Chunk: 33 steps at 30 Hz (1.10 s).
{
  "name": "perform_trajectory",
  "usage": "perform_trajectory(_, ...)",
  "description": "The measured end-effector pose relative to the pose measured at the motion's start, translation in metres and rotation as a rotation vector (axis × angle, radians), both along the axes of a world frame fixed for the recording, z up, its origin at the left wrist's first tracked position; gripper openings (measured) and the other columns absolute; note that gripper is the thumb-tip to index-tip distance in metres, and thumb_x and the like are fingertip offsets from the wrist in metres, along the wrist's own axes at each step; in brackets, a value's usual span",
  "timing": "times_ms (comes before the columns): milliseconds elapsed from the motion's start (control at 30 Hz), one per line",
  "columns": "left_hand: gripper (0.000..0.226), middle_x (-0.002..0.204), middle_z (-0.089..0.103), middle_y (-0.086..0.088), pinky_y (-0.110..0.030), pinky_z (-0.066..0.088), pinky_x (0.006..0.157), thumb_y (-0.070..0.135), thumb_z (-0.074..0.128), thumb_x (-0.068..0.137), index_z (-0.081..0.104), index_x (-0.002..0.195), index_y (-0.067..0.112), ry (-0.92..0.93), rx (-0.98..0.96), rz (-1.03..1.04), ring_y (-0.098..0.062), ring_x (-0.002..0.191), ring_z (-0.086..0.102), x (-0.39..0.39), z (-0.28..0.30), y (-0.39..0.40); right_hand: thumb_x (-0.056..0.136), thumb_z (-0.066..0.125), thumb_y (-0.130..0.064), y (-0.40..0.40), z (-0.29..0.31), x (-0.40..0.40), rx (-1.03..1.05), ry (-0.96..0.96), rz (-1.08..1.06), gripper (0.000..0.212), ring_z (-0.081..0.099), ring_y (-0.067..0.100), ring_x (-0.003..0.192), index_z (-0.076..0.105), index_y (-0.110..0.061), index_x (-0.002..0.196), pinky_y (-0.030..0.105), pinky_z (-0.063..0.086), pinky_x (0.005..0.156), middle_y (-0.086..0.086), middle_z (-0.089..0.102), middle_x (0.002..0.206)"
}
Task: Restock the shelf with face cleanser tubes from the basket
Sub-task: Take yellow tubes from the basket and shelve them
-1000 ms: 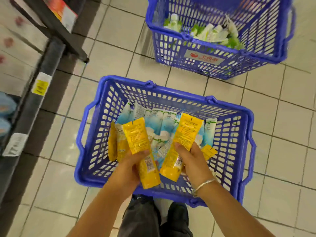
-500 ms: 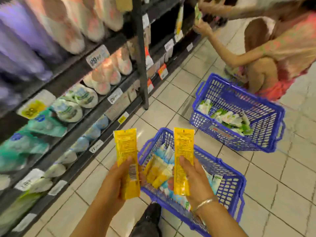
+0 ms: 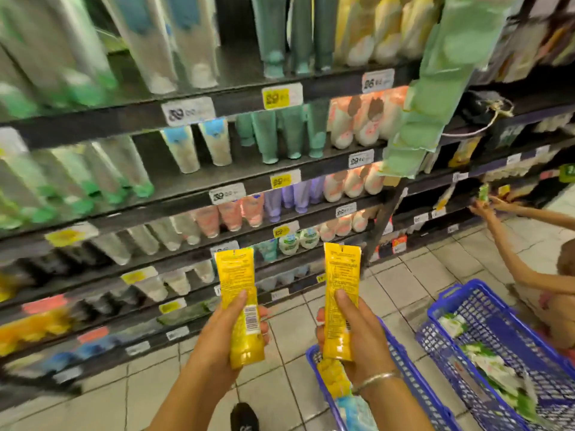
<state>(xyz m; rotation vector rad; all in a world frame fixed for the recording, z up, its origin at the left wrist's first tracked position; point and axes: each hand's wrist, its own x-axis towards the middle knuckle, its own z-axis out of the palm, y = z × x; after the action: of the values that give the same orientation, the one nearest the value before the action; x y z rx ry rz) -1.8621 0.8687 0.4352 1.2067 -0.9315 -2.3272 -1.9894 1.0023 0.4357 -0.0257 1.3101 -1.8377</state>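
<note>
While both hands are raised in front of the shelf (image 3: 193,209), each one grips a yellow face cleanser tube, crimped end up and cap end down. The left hand (image 3: 224,340) wraps the left tube (image 3: 238,303) from behind, thumb laid up its front beside a white barcode patch. The right hand (image 3: 357,334) holds the right tube (image 3: 340,293) the same way, thumb pressed up the middle of its printed face, and a thin silver bracelet (image 3: 373,381) circles that wrist. The two tubes stand nearly parallel, a little apart, both level with the lower rows of the shelf.

Below the right hand, on the tiled floor (image 3: 280,384) just in front of the shelf, sits the blue basket (image 3: 404,368); more yellow tubes and some pale blue ones lie inside it, partly hidden by the forearm. A second blue basket (image 3: 497,331) stands just beyond the first, farther along the shelf, with green and white packs in it. Next to that basket another person's arm (image 3: 510,241) reaches toward a low row of the shelf, fingers on a small green item.

On the shelf itself stand rows of tubes in green, teal, pink, lilac and white, blurred, with price tags (image 3: 281,96) along each edge. A strip of pale green sachets (image 3: 435,88) hangs down in front of the shelf's upright post.
</note>
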Motion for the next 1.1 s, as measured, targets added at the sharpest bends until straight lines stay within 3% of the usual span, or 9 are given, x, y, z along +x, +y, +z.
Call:
perform_trajectory(200,0.026,0.063,0.066,-0.009,-0.025,0.050,0.041,0.033,0.057,0.078,0.058,0.091,0.010,0.170,-0.043,0.200,-0.017,0.045,0.060,0.079,0.072,-0.020,0.086,0.054,-0.028,-0.056,0.065,0.057,-0.036,0.135,0.190,0.014,0.054,0.018,0.037,0.055,-0.014,0.089,0.024,0.046,0.038,0.005,0.062,0.053)
perform_trajectory(300,0.043,0.067,0.063,-0.012,-0.028,0.053,0.044,0.046,0.050,0.078,0.057,0.095,0.007,0.259,-0.031,0.260,-0.020,0.048,0.060,0.113,0.097,-0.036,0.087,0.054,-0.028,-0.081,0.092,0.087,-0.074,0.187,0.257,0.012,0.055,0.018,0.041,0.056,-0.017,0.091,0.025,0.047,0.041,0.005,0.063,0.057)
perform_trajectory(367,0.057,0.075,0.063,-0.016,-0.033,0.054,0.049,0.056,0.035,0.087,0.057,0.101,0.005,0.336,-0.029,0.266,-0.025,0.054,0.062,0.135,0.108,-0.050,0.090,0.052,-0.027,-0.098,0.108,0.106,-0.106,0.222,0.291,0.010,0.056,0.017,0.042,0.055,-0.018,0.093,0.026,0.049,0.042,0.006,0.064,0.059)
perform_trajectory(467,0.056,0.088,0.063,-0.018,-0.039,0.056,0.057,0.050,0.024,0.096,0.057,0.107,0.006,0.364,-0.042,0.291,-0.030,0.067,0.063,0.169,0.121,-0.069,0.092,0.050,-0.026,-0.123,0.129,0.139,-0.137,0.233,0.320,0.014,0.058,0.017,0.043,0.054,-0.016,0.100,0.026,0.050,0.042,0.009,0.066,0.065)
perform_trajectory(567,0.044,0.085,0.063,-0.014,-0.041,0.056,0.061,0.043,0.032,0.096,0.059,0.103,0.008,0.381,-0.052,0.290,-0.028,0.070,0.060,0.211,0.136,-0.089,0.093,0.045,-0.033,-0.150,0.143,0.178,-0.180,0.181,0.323,0.024,0.060,0.018,0.045,0.053,-0.014,0.105,0.027,0.051,0.043,0.012,0.064,0.069)
perform_trajectory(700,0.045,0.077,0.067,-0.012,-0.037,0.057,0.054,0.046,0.046,0.086,0.063,0.104,0.007,0.376,-0.055,0.270,-0.026,0.072,0.061,0.272,0.150,-0.120,0.094,0.029,-0.052,-0.188,0.160,0.232,-0.229,-0.039,0.327,0.053,0.062,0.022,0.046,0.058,-0.007,0.092,0.034,0.056,0.049,0.012,0.064,0.058)
perform_trajectory(867,0.051,0.065,0.061,-0.008,-0.025,0.051,0.042,0.042,0.062,0.066,0.057,0.105,0.010,0.315,-0.195,0.335,-0.014,0.050,0.061,0.320,0.173,-0.165,0.096,0.034,-0.044,-0.232,0.185,0.288,-0.283,-0.068,0.365,0.044,0.066,0.021,0.053,0.059,-0.008,0.095,0.033,0.058,0.054,0.013,0.066,0.064)
perform_trajectory(1000,0.040,0.072,0.066,-0.009,-0.032,0.053,0.050,0.040,0.059,0.076,0.058,0.100,0.009,0.313,-0.235,0.331,-0.018,0.054,0.062,0.350,0.194,-0.206,0.083,0.050,-0.044,-0.265,0.206,0.316,-0.289,0.075,0.373,0.040,0.058,0.015,0.048,0.055,-0.014,0.109,0.023,0.051,0.043,0.008,0.053,0.072)
perform_trajectory(1100,0.026,0.073,0.068,-0.013,-0.035,0.055,0.054,0.022,0.055,0.083,0.057,0.103,0.006,0.350,-0.255,0.200,-0.024,0.060,0.066,0.368,0.212,-0.231,0.090,0.043,-0.045,-0.290,0.222,0.327,-0.292,0.084,0.355,0.038,0.053,0.017,0.052,0.056,-0.012,0.102,0.026,0.047,0.045,0.007,0.051,0.073)
